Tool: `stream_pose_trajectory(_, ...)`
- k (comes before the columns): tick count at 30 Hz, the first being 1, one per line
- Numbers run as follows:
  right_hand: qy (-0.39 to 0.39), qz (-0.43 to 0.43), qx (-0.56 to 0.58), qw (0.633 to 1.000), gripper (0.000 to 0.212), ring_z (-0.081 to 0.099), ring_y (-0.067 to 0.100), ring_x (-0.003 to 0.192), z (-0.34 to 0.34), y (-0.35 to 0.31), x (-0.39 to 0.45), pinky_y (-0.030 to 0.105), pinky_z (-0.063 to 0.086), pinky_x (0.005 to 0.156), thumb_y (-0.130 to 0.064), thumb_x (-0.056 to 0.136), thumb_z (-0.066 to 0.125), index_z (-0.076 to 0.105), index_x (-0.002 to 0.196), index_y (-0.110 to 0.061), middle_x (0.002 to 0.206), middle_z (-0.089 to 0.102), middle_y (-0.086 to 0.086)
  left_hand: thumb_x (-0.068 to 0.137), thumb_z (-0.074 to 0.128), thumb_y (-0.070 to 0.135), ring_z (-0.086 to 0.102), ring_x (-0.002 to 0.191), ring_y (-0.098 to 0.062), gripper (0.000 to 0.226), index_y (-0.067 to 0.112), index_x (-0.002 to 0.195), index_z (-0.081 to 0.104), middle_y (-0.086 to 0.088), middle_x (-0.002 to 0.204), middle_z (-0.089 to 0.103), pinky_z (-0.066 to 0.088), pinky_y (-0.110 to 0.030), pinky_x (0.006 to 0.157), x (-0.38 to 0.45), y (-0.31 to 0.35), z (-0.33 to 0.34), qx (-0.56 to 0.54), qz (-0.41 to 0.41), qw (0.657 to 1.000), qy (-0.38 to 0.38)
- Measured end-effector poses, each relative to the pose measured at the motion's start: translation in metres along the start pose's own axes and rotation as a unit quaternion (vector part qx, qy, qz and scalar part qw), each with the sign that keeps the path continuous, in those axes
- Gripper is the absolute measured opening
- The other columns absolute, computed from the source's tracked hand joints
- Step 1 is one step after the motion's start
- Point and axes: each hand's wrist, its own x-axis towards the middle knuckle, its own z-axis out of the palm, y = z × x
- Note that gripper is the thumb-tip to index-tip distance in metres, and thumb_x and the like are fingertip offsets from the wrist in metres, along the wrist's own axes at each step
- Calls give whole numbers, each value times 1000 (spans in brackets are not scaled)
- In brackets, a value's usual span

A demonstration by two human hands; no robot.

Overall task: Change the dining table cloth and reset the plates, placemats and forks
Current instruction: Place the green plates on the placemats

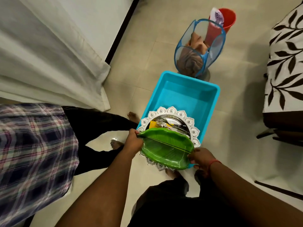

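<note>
Fingers: left hand [133, 141] pinched the left tip of the green leaf plate [165, 149]; right hand [200, 158] pinched its right end, thumb on top, other fingers curled under and out of sight.
Stack: leaf plate lay on top of a silver scalloped plate [173, 113], with forks [164, 123] and something yellow, too blurred to name, resting in the silver one.
Long axis: ran from upper left to lower right, hand to hand, roughly across the body.
Position: held over the near end of the blue tub [185, 94] on the floor; touching its rim or just above, could not tell.
Nearer hand: neither, one at each end.
Tub: far half bare, near half hidden under the plates.
Coming move, judged: either lowering into the tub or lifting out toward the table; clear space lay straight ahead along the tub.
Around: mesh laundry basket [199, 49] with cloth just beyond the tub's far corner, red bucket [227, 17] behind it.
In the way: second person in a checked shirt [32, 145] close at the left, bare foot beside the tub's near left corner; white curtain [49, 51] further left; leaf-print cloth [285, 63] at the right edge.
</note>
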Motion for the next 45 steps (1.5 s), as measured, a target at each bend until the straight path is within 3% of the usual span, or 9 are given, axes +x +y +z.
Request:
stream_pose_trajectory(6, 19, -55, 128, 990, 14, 51, 21, 62, -38, -5, -39, 25, 48, 50, 6, 88, 54, 52, 89, -8, 74, 51, 15, 80, 49, -14, 60, 75, -24, 41, 20, 100, 58, -15, 96, 62, 53, -32, 58, -22, 36, 11, -21, 21, 997, -72)
stream_pose_trajectory(11, 87, -140, 178, 970, 8, 50, 23, 73, -117, -12, -66, 34, 49, 61, -4, 86, 56, 51, 88, -10, 79, 50, 12, 81, 44, -22, 60, 80, -23, 48, 21, 98, 58, -6, 87, 60, 57, -33, 57, -70, 99, 50, -72, 19, 980, -187)
stream_pose_trajectory(13, 149, -191, 160, 957, 15, 50, 23, 73, -163, -12, -70, 37, 46, 66, -15, 76, 64, 53, 82, -7, 75, 52, 12, 78, 48, -22, 60, 82, -27, 43, 16, 98, 55, -11, 89, 59, 57, -37, 63, -85, 128, 79, -76, 25, 973, -218)
stream_pose_trajectory(18, 239, -269, 153, 921, 11, 57, 19, 74, -282, 7, -83, 30, 45, 67, 0, 83, 68, 63, 90, -7, 81, 65, 6, 61, 58, -8, 63, 80, -24, 52, 12, 109, 53, -11, 90, 62, 58, -40, 65, -129, 189, 182, -68, 40, 950, -302)
stream_pose_trajectory(21, 279, -277, 179, 902, 16, 64, 19, 81, -357, 27, -93, 34, 52, 75, -3, 83, 69, 66, 92, -16, 86, 70, 3, 51, 65, -5, 64, 102, -35, 75, 11, 123, 60, -16, 114, 69, 50, -61, 90, -153, 226, 257, -46, 45, 925, -375)
stream_pose_trajectory(28, 375, -280, 258, 845, 16, 65, 21, 91, -505, 69, -114, 35, 51, 85, -4, 87, 69, 69, 96, -16, 93, 70, 2, 73, 75, 10, 72, 96, -32, 48, 11, 120, 67, -18, 116, 71, 58, -47, 85, -223, 339, 399, -33, 64, 894, -441)
stream_pose_trajectory(31, 389, -278, 328, 814, 19, 63, 20, 96, -532, 76, -115, 33, 51, 86, -4, 89, 67, 66, 104, -16, 100, 68, 3, 90, 67, 22, 69, 106, -34, 37, 15, 126, 64, -14, 117, 72, 54, -52, 94, -233, 372, 433, -17, 111, 899, -424)
stream_pose_trajectory(39, 461, -143, 486, 729, 32, 65, 29, 89, -563, 73, -87, 47, 55, 84, -29, 83, 76, 56, 105, -17, 97, 65, 8, 89, 73, 21, 71, 104, -30, 37, 21, 125, 64, -8, 113, 74, 55, -56, 91, -222, 434, 510, 44, 160, 890, -424)
stream_pose_trajectory(45, 551, -68, 439, 706, 26, 54, 27, 67, -590, 42, -76, 35, 40, 62, -28, 93, 66, 54, 86, -6, 71, 56, 8, 91, 66, 46, 67, 100, -17, 40, 26, 125, 61, 3, 112, 71, 60, -34, 77, -195, 500, 547, 118, 187, 859, -461)
